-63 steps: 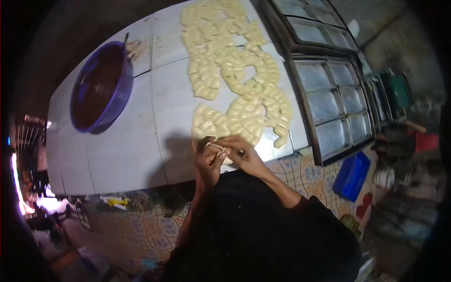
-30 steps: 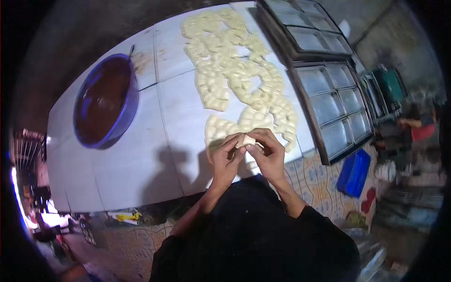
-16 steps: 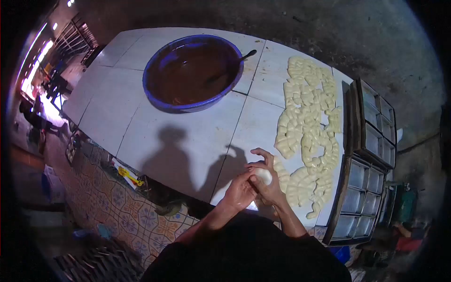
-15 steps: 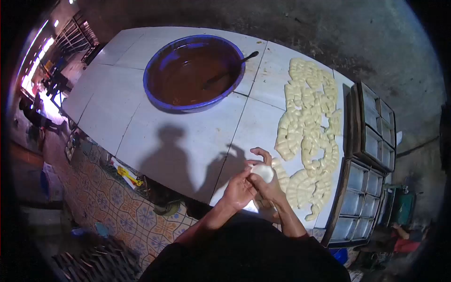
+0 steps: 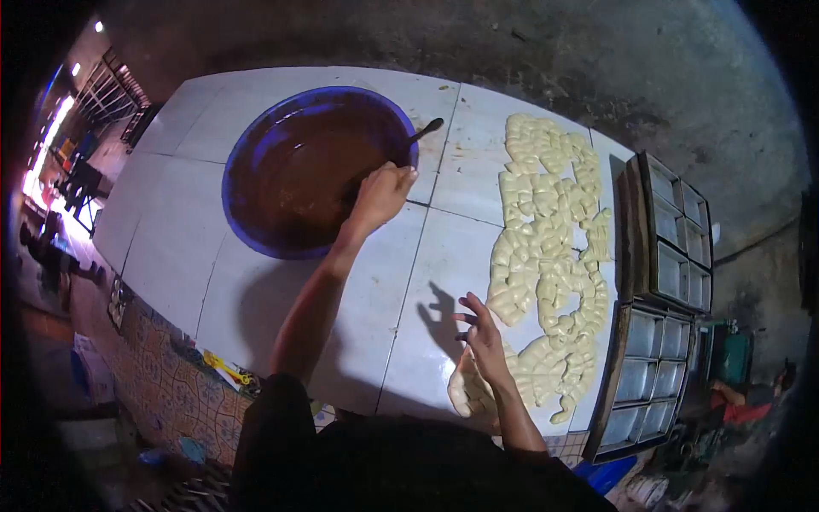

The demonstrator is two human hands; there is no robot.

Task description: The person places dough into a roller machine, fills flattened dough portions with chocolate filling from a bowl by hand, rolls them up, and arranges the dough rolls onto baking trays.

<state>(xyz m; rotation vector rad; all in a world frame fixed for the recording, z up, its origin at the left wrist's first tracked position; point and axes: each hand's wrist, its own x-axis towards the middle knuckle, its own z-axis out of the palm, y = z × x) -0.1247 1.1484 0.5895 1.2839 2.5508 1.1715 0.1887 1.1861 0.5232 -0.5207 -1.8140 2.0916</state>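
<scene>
My left hand point(image 5: 384, 196) is stretched out over the right rim of a blue basin point(image 5: 235, 209) holding a thick brown mixture point(image 5: 299, 179). Its fingers are curled together; whatever may be between them is hidden. Just beyond them, a dark spoon handle point(image 5: 431, 128) sticks out over the rim. Nearer my body, my right hand point(image 5: 485, 346) is raised with fingers apart, its palm turned mostly out of sight. A pale dough piece point(image 5: 467, 388) lies below it. To its right, many shaped pale dough pieces point(image 5: 546, 247) lie close together on the white tiled table point(image 5: 358, 299).
Dark-framed trays with metal compartments stand along the right end, one upper tray point(image 5: 678, 226) and one lower tray point(image 5: 646, 375). A yellow packet point(image 5: 226, 369) is by the table's front left edge. At the far right, part of another person point(image 5: 742, 401) shows.
My hands have parted. The left went forward and left to the basin; the right stayed near the front edge and spread its fingers. The white dough ball between them is out of sight.
</scene>
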